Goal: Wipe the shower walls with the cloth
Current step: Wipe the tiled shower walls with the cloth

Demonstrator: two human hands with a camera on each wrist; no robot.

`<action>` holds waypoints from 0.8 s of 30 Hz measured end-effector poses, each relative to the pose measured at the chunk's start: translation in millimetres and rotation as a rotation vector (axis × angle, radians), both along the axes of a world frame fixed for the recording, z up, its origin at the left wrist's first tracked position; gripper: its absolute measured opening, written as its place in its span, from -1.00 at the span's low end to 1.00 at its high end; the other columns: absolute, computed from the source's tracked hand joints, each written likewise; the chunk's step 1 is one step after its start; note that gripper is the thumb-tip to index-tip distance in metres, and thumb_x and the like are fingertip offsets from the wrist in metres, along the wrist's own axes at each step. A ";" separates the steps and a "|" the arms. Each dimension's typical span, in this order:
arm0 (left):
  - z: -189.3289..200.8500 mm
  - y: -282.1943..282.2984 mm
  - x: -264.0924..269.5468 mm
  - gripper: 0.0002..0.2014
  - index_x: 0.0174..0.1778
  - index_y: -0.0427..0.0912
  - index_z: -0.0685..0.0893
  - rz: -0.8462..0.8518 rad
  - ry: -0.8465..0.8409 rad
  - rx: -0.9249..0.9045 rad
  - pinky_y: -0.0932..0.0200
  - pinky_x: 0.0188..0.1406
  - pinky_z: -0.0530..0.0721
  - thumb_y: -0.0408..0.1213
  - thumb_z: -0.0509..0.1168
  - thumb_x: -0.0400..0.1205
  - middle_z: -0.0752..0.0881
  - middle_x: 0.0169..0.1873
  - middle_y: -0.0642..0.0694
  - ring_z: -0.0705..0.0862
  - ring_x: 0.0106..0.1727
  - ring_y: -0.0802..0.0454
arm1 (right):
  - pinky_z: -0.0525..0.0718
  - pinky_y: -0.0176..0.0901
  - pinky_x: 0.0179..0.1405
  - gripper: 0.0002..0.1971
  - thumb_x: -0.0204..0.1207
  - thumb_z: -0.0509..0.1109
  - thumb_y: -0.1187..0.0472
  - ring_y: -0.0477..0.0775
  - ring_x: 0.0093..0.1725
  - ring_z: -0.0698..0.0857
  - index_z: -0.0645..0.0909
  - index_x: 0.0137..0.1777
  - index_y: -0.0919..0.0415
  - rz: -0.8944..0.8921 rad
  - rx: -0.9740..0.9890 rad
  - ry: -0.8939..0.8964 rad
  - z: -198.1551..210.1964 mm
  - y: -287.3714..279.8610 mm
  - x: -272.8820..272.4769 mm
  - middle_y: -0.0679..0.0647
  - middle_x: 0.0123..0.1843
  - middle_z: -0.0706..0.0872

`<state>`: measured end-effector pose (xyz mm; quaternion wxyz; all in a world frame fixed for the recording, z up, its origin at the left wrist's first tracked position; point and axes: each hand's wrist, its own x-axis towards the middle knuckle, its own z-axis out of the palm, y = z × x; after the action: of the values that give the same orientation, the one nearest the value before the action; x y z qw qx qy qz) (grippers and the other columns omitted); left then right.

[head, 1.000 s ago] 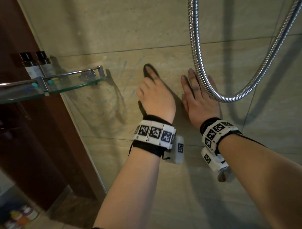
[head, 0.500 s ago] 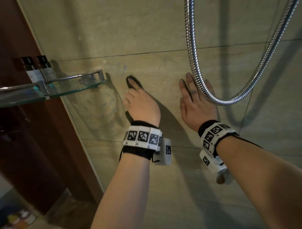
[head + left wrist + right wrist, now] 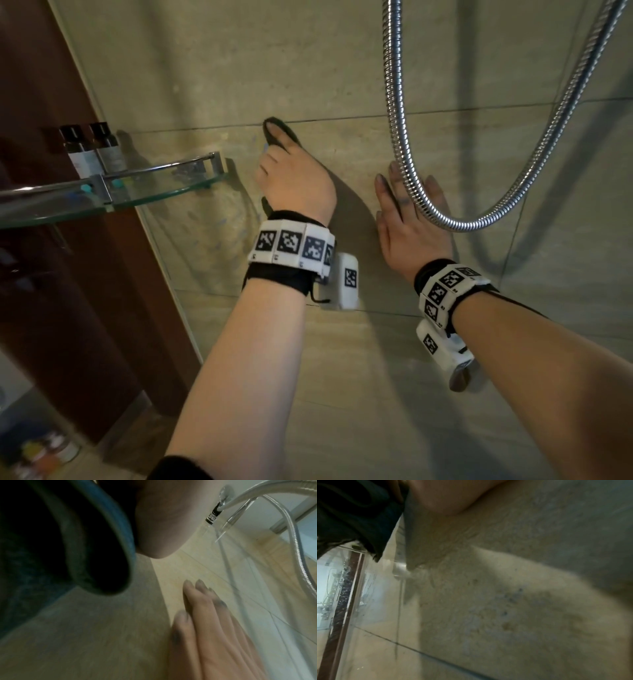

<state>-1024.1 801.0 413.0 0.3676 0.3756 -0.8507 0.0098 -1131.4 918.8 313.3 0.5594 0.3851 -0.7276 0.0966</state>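
From the head view, my left hand (image 3: pixel 296 185) reached up to the tiled shower wall (image 3: pixel 239 68), fingers curled over a dark cloth (image 3: pixel 274 125) and pressing it to the tile just below a grout line. My right hand (image 3: pixel 407 226) lay flat and open on the wall beside it, fingers straight. A chrome shower hose (image 3: pixel 397 137) hung in a loop across those fingers. To the left, a glass corner shelf (image 3: pixel 154 192) carried two small bottles (image 3: pixel 90 147).

From the left wrist view, the cloth (image 3: pixel 85 547) bulged in dark folds under my palm (image 3: pixel 163 520). My right hand (image 3: pixel 205 628) rested flat beyond it, fingertips smudged dark, near the hose (image 3: pixel 298 555).

From the right wrist view, blurred speckled tile (image 3: pixel 505 608) filled the frame under my palm (image 3: pixel 445 496). I could not tell what the dark fabric at the upper left was.
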 end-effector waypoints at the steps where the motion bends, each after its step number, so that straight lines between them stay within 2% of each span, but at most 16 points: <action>1: 6.0 -4.3 1.0 -0.32 0.61 -0.51 -0.19 -0.004 0.033 0.036 -0.08 0.33 0.41 -0.29 0.02 0.70 0.42 0.41 -0.41 0.46 0.37 -0.30 | -0.25 0.09 0.64 -0.42 0.66 0.18 0.20 0.26 0.63 0.21 0.15 0.64 0.33 0.003 -0.011 0.008 0.2 -0.3 -0.2 0.26 0.66 0.18; 4: 15.3 -14.1 3.7 -0.25 0.61 -0.49 -0.24 -0.074 0.128 0.182 -0.03 0.21 0.52 -0.27 0.09 0.68 0.42 0.44 -0.38 0.53 0.35 -0.26 | -0.26 0.09 0.64 -0.40 0.68 0.16 0.19 0.23 0.66 0.17 0.08 0.65 0.32 0.007 -0.017 -0.009 -0.7 -1.3 0.6 0.18 0.67 0.02; 6: 12.3 -18.9 6.5 -0.21 0.60 -0.48 -0.26 -0.095 0.192 0.273 -0.01 0.16 0.54 -0.25 0.12 0.67 0.41 0.46 -0.36 0.54 0.35 -0.24 | -0.29 0.10 0.63 -0.40 0.68 0.14 0.18 0.23 0.67 0.13 0.03 0.66 0.31 0.006 -0.022 -0.030 -1.4 -2.5 2.8 0.17 0.68 -0.02; 10: -9.1 -24.6 8.8 -0.20 0.59 -0.51 -0.27 -0.092 0.223 0.326 -0.01 0.14 0.56 -0.25 0.12 0.67 0.32 0.50 -0.42 0.54 0.34 -0.26 | -0.33 0.10 0.63 -0.39 0.65 0.15 0.20 0.26 0.65 0.16 0.08 0.66 0.32 0.017 -0.049 -0.059 -2.6 -5.6 8.5 0.26 0.68 0.11; 13: -18.1 -24.4 11.6 -0.20 0.60 -0.49 -0.26 -0.080 0.223 0.337 -0.03 0.16 0.55 -0.23 0.13 0.67 0.33 0.49 -0.39 0.54 0.34 -0.28 | -0.36 0.11 0.62 -0.38 0.61 0.16 0.22 0.30 0.65 0.12 0.09 0.64 0.35 0.033 -0.074 -0.077 -2.9 -10.5 14.1 0.32 0.66 0.13; 16: -26.5 -24.4 12.9 -0.20 0.60 -0.50 -0.24 -0.063 0.207 0.340 0.00 0.21 0.54 -0.22 0.14 0.67 0.36 0.48 -0.39 0.52 0.37 -0.25 | -0.32 0.07 0.63 -0.41 0.56 0.13 0.23 0.33 0.60 0.08 0.20 0.59 0.39 0.069 -0.152 -0.079 -0.7 -16.0 23.2 0.36 0.61 0.16; 18: -35.0 -22.2 14.1 -0.21 0.60 -0.50 -0.23 -0.052 0.203 0.338 0.00 0.19 0.55 -0.24 0.12 0.67 0.39 0.46 -0.39 0.53 0.35 -0.25 | -0.24 0.08 0.63 -0.43 0.53 0.09 0.21 0.34 0.58 0.11 0.25 0.56 0.34 0.120 -0.141 -0.086 4.2 -16.3 27.8 0.38 0.59 0.23; 20: -41.4 -19.4 15.0 -0.22 0.60 -0.49 -0.23 -0.045 0.193 0.353 -0.01 0.18 0.54 -0.25 0.12 0.67 0.39 0.45 -0.40 0.53 0.35 -0.27 | -0.01 0.21 0.64 -0.45 0.54 0.04 0.20 0.37 0.58 0.21 0.25 0.54 0.31 0.184 -0.044 -0.079 10.7 -16.0 28.7 0.38 0.58 0.31; 22: -42.9 -18.5 15.5 -0.22 0.61 -0.49 -0.23 -0.038 0.189 0.383 -0.04 0.20 0.54 -0.24 0.12 0.67 0.38 0.46 -0.40 0.52 0.36 -0.28 | 0.18 0.37 0.57 -0.45 0.56 0.01 0.20 0.39 0.60 0.25 0.24 0.57 0.25 0.230 0.062 -0.086 16.6 -18.2 26.2 0.30 0.62 0.27; 24: -42.1 -18.8 15.2 -0.22 0.61 -0.48 -0.23 -0.032 0.183 0.406 -0.05 0.20 0.54 -0.22 0.12 0.67 0.39 0.46 -0.40 0.52 0.37 -0.28 | 0.20 0.40 0.54 -0.42 0.55 0.00 0.20 0.39 0.62 0.20 0.21 0.61 0.18 0.239 0.090 -0.129 22.9 -23.7 25.6 0.22 0.67 0.18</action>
<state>-1009.0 782.1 371.0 0.3602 0.4278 -0.8041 -0.2016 -1105.9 895.1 336.2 0.4784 0.4867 -0.7145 0.1545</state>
